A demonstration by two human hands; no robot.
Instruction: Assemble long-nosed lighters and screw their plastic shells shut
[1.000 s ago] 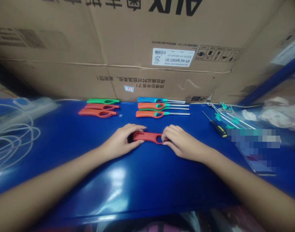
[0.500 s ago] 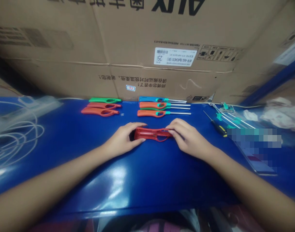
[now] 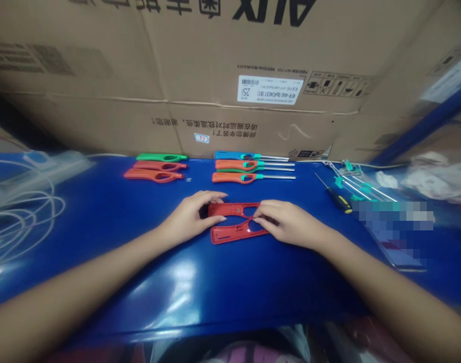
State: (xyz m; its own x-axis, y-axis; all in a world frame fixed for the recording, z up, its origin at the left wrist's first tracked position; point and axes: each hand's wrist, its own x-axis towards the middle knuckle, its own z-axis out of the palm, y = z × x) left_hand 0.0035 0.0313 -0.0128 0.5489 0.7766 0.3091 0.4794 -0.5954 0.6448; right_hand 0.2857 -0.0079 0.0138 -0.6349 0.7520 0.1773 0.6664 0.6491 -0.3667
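Note:
Two red lighter shell halves lie apart on the blue table, their hollow insides facing up. My left hand (image 3: 190, 217) grips the butt end of the far shell half (image 3: 235, 208) between thumb and fingers. The near shell half (image 3: 230, 234) sits closer to me and slightly slanted. With fingers pinched, my right hand (image 3: 291, 222) holds the near half by its trigger-loop end. Those fingers also cover the right end of the far half, so whether they touch it I cannot tell.
Behind stand a green shell (image 3: 158, 157), orange-red shells (image 3: 151, 175) and several long-nosed lighters (image 3: 234, 177). Tiny metal pins (image 3: 188, 179) lie near them. To the right are a screwdriver (image 3: 342, 203) and metal tubes with teal parts (image 3: 361, 187). White cable (image 3: 30, 227) coils left; a cardboard box (image 3: 158, 60) walls the back.
The red shell has come apart into two halves. The right hand has shifted slightly down and toward me with the near half; the left hand keeps hold of the other.

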